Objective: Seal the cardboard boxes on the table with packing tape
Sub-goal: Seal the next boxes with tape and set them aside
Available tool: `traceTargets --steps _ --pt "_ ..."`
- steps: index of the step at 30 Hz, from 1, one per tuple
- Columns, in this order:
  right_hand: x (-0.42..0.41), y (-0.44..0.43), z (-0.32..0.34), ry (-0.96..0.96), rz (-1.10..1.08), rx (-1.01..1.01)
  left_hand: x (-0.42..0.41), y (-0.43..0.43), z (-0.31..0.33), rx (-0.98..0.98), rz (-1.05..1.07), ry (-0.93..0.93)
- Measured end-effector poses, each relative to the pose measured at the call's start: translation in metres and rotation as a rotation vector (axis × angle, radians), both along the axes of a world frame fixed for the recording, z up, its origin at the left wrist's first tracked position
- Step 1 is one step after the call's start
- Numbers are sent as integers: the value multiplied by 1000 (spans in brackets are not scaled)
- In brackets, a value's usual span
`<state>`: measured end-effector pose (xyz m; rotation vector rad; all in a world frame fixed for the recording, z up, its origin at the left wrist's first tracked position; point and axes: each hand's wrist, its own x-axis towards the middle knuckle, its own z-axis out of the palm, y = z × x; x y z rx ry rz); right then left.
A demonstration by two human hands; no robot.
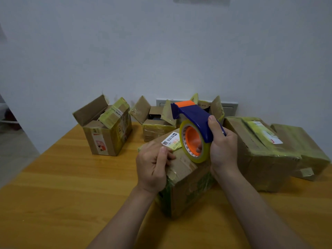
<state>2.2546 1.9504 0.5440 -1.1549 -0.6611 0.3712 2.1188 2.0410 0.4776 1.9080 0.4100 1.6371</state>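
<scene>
On a wooden tabletop (71, 177), the right hand (222, 146) grips a blue and orange tape dispenser (194, 114), holding its yellowish tape roll (204, 155) against the top of the nearest box (186, 191). The left hand (152, 164) rests on that box's top with fingers curled; whether it pinches anything cannot be told. Two boxes with raised flaps (106, 135) (158, 128) stand near the wall. Two taped boxes (260, 155) (305, 144) lie to the right, touching each other.
</scene>
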Motion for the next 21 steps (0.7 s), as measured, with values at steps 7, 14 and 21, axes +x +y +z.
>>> traceTargets --steps 7,14,21 --pt "-2 2 0 -1 -17 9 -6 -3 -13 192 45 106" --pt "0 3 -6 -16 -64 -18 -10 -3 -24 337 156 275" --pt "0 4 -8 -23 -69 -10 -15 -8 -39 371 176 372"
